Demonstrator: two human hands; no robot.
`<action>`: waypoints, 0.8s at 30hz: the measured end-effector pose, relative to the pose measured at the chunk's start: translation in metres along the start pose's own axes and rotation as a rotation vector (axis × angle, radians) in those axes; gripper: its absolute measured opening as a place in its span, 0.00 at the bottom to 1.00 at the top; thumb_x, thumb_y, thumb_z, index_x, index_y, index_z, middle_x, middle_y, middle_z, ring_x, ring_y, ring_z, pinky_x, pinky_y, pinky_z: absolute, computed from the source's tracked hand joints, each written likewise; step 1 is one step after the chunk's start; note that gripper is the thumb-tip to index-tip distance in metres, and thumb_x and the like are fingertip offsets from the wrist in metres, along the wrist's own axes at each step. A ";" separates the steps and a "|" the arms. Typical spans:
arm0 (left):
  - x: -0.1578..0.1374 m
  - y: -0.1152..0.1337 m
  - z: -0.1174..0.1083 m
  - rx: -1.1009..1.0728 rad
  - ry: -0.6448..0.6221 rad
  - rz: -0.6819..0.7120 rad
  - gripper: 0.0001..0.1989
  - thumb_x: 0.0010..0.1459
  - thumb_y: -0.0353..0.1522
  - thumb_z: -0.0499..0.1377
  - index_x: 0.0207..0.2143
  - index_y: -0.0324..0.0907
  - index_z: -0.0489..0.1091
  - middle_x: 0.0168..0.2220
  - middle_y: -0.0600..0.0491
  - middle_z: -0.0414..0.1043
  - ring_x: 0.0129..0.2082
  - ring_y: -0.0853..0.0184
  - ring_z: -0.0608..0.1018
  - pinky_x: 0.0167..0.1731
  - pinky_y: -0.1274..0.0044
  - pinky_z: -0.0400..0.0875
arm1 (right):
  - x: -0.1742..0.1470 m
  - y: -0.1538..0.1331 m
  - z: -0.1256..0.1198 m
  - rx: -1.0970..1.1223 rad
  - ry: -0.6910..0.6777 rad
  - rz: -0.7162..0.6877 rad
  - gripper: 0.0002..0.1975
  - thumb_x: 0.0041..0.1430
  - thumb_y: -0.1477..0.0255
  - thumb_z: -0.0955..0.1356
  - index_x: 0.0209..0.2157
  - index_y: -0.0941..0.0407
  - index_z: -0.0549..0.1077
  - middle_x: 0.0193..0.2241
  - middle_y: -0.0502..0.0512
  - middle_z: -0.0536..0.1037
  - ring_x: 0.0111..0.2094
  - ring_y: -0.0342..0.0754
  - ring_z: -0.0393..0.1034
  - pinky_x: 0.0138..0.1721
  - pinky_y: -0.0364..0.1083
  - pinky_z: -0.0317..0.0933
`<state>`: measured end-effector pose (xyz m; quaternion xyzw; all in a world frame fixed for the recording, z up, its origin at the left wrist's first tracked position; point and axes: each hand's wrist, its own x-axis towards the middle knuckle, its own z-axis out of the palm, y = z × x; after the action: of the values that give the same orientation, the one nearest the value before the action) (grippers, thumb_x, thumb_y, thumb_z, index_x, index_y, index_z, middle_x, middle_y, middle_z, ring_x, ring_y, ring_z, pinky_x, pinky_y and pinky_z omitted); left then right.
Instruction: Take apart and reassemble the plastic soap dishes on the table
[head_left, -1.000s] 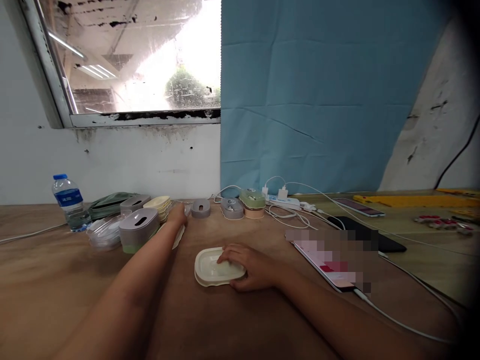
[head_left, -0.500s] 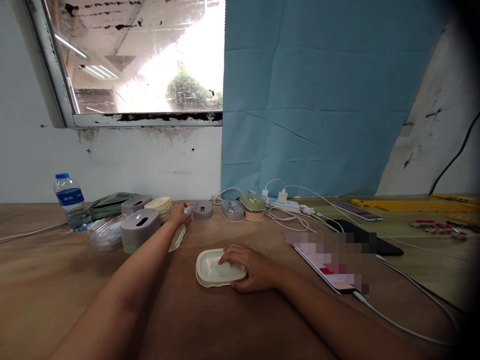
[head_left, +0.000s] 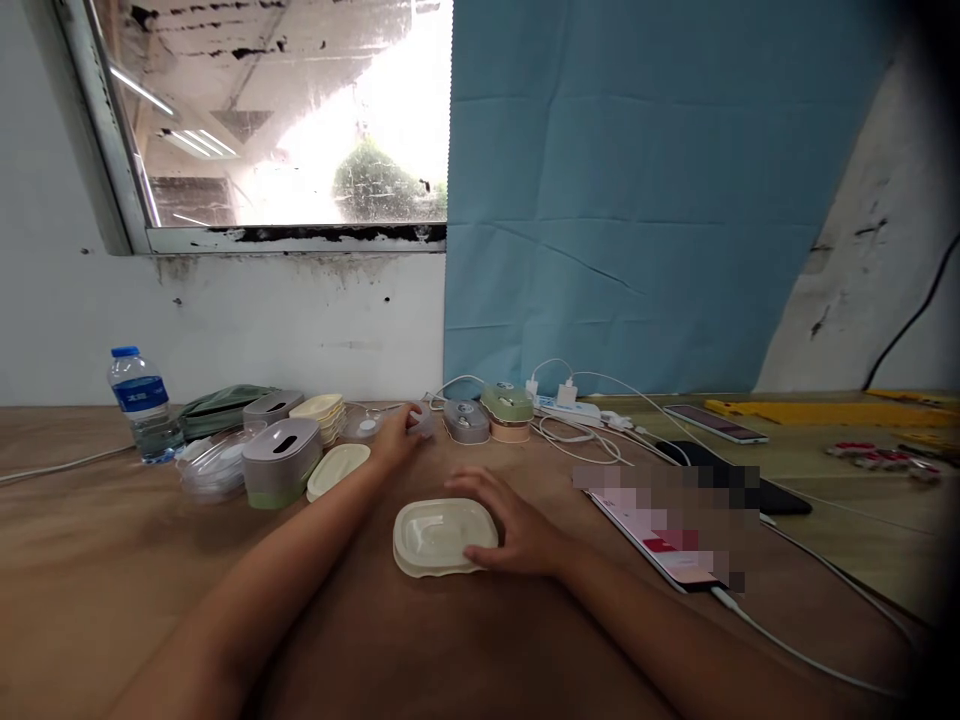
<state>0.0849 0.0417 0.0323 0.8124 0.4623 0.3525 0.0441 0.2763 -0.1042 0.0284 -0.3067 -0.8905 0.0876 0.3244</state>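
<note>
A cream plastic lid [head_left: 442,535] with a raised rim lies on the table in front of me. My right hand [head_left: 517,525] rests at its right side, fingers spread and thumb at the lid's edge. Farther off, my left hand [head_left: 397,432] has its fingers on a small grey box [head_left: 424,420], which it partly hides. Just left of that hand is a clear plastic piece [head_left: 364,426]. A second cream lid [head_left: 337,468] lies beside my left forearm, and a stack of cream lids [head_left: 321,415] stands behind it.
Grey-green containers [head_left: 281,465], clear plastic pieces [head_left: 217,465], a green pouch [head_left: 225,408] and a water bottle [head_left: 142,405] stand left. Closed boxes [head_left: 506,405] sit at the back, near a power strip [head_left: 566,408] with cables. A charging phone [head_left: 660,545] lies right.
My left hand has moved right from the clear plastic piece to the grey box, which has shifted slightly right. My right hand's fingers have lifted off the middle of the cream lid.
</note>
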 end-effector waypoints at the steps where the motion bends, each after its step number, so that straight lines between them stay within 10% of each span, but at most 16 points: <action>1: -0.009 0.006 -0.008 -0.025 0.033 0.014 0.18 0.50 0.29 0.57 0.44 0.41 0.59 0.35 0.52 0.71 0.37 0.69 0.74 0.37 0.78 0.67 | 0.000 0.000 -0.001 -0.010 0.095 0.011 0.31 0.45 0.68 0.68 0.52 0.52 0.56 0.52 0.59 0.58 0.54 0.55 0.52 0.53 0.53 0.49; 6: -0.081 0.020 -0.051 -0.220 0.078 0.348 0.15 0.52 0.33 0.57 0.43 0.43 0.61 0.39 0.52 0.70 0.40 0.69 0.73 0.42 0.77 0.67 | 0.003 0.001 -0.005 -0.048 0.400 0.033 0.32 0.47 0.70 0.66 0.54 0.51 0.52 0.55 0.59 0.53 0.57 0.55 0.46 0.56 0.56 0.43; 11: -0.127 0.013 -0.072 -0.112 -0.259 0.741 0.17 0.60 0.27 0.45 0.51 0.45 0.58 0.49 0.49 0.65 0.52 0.68 0.65 0.53 0.73 0.59 | 0.002 0.001 -0.009 -0.022 0.273 0.013 0.33 0.44 0.67 0.68 0.53 0.52 0.54 0.56 0.60 0.49 0.58 0.58 0.43 0.55 0.58 0.43; 24: -0.119 -0.008 -0.056 -0.139 -0.062 0.559 0.15 0.60 0.25 0.43 0.48 0.42 0.59 0.48 0.47 0.64 0.53 0.67 0.63 0.53 0.69 0.59 | 0.002 0.008 -0.006 -0.054 0.134 0.104 0.11 0.42 0.66 0.71 0.27 0.56 0.70 0.36 0.57 0.70 0.39 0.50 0.67 0.40 0.49 0.61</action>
<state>0.0064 -0.0611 0.0079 0.9138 0.1938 0.3567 0.0152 0.2829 -0.0972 0.0312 -0.3664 -0.8516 0.0597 0.3700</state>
